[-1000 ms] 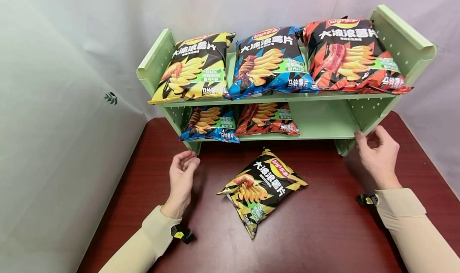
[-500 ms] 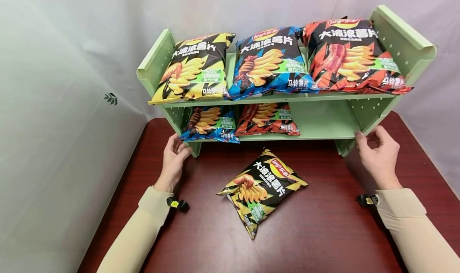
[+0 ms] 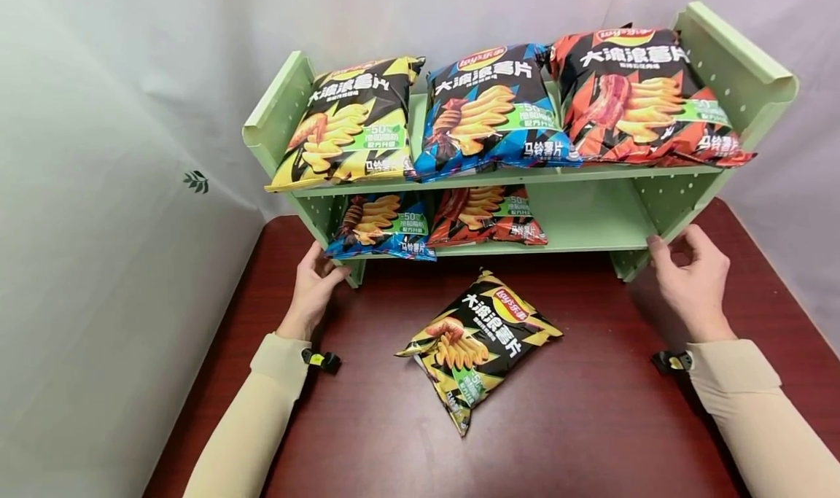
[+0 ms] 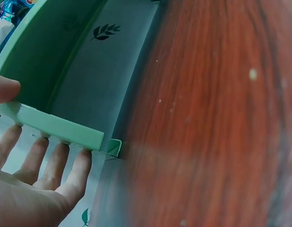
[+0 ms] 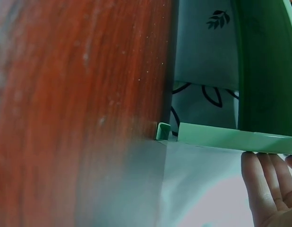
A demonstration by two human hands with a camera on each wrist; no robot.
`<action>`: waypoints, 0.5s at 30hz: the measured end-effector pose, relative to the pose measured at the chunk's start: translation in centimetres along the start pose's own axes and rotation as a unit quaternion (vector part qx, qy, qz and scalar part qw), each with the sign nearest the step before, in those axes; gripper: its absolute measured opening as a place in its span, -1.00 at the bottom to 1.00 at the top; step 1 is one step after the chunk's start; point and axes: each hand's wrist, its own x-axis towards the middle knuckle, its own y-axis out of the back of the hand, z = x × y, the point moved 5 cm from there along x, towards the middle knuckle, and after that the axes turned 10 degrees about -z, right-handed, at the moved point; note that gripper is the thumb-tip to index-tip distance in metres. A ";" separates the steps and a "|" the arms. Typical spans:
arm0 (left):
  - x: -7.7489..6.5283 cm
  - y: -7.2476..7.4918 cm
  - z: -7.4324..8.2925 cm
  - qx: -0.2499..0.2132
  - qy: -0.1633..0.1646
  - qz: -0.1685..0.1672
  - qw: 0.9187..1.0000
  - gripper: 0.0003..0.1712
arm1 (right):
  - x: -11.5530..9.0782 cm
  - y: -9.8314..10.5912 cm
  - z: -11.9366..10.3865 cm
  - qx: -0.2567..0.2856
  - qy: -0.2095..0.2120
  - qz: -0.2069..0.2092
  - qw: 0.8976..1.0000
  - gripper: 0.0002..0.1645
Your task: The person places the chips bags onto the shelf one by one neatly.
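Observation:
A light green two-tier shelf (image 3: 590,217) stands on the table. My left hand (image 3: 310,290) holds its lower left side panel; in the left wrist view the fingers (image 4: 56,158) press the outer face and the thumb lies on the other side of the edge. On the opposite side my right hand (image 3: 695,283) grips the lower right panel, with fingers (image 5: 257,177) against the outside. Top-tier chip bags are yellow (image 3: 348,126), blue (image 3: 488,111) and red (image 3: 646,97). Below sit a blue bag (image 3: 380,224) and a red bag (image 3: 488,217), both at the left and middle.
A yellow-and-black chip bag (image 3: 482,345) lies tilted on the dark red table (image 3: 525,447) in front of the shelf. Pale fabric walls (image 3: 131,192) stand at the back and sides. A dark strap with a yellow mark (image 3: 321,359) is at the left wrist.
My left hand has moved up and left from in front of the shelf's left leg to grip its side panel. The right hand keeps its hold on the other side.

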 end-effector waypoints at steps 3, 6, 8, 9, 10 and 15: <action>0.0 0.0 0.1 0.005 -0.002 -0.002 1.000 -0.18 | -0.1 0.2 0.4 -0.014 -0.013 -0.011 1.000 -0.85; 0.0 0.1 0.1 0.009 -0.005 -0.003 1.000 -0.18 | -0.7 0.4 0.8 -0.033 -0.032 -0.027 0.999 -0.82; 0.1 0.1 0.0 0.010 -0.005 -0.003 1.000 -0.19 | -1.3 0.5 0.7 -0.047 -0.042 -0.034 0.997 -0.73; 0.1 0.1 0.0 0.011 -0.005 -0.003 1.000 -0.19 | -1.7 0.5 0.6 -0.053 -0.047 -0.038 0.997 -0.67; 0.2 0.2 -0.1 0.010 -0.005 -0.003 1.000 -0.19 | -2.2 0.5 0.4 -0.059 -0.051 -0.040 0.996 -0.62; 0.2 0.1 -0.3 0.009 0.000 -0.002 1.000 -0.17 | -4.6 0.1 -1.1 -0.106 -0.075 -0.055 0.990 -0.53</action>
